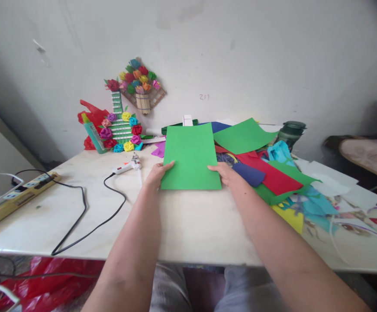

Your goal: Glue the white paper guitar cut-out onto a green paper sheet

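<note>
Between my two hands is a flat green sheet of paper [191,156], held up by its sides over the white table [204,229]. My left hand [158,174] grips the lower left edge, thumb on the front face. On the lower right edge, my right hand [224,172] pinches the sheet the same way. The fingers behind the paper are hidden. A white glue gun [127,166] lies left of my left hand. Close to my right hand are a dark blue paper piece [248,174] and a red sheet [277,177].
At the back left stand a paper-flower guitar [122,125] and a glue bottle [93,135]. A flower-basket decoration [143,84] leans on the wall. A power strip [22,197] and black cord [86,203] lie left. Coloured scraps and a dark green bottle [290,133] occupy the right.
</note>
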Demonstrator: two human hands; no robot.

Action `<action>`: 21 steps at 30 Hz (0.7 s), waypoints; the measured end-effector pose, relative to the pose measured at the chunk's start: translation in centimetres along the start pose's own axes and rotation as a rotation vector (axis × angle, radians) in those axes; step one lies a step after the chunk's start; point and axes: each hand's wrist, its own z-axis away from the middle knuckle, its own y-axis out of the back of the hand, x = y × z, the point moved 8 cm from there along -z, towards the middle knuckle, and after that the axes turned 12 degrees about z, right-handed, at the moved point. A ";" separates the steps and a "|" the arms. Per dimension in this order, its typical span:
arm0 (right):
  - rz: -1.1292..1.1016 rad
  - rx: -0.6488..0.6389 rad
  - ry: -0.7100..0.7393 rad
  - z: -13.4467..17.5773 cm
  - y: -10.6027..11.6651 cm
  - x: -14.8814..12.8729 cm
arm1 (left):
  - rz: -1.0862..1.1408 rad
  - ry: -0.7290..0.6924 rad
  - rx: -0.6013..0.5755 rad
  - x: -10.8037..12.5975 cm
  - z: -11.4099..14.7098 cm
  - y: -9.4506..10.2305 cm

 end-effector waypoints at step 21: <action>-0.031 0.032 -0.039 -0.6 0.0 0.9 | -0.025 0.019 -0.007 0.1 0.4 -0.3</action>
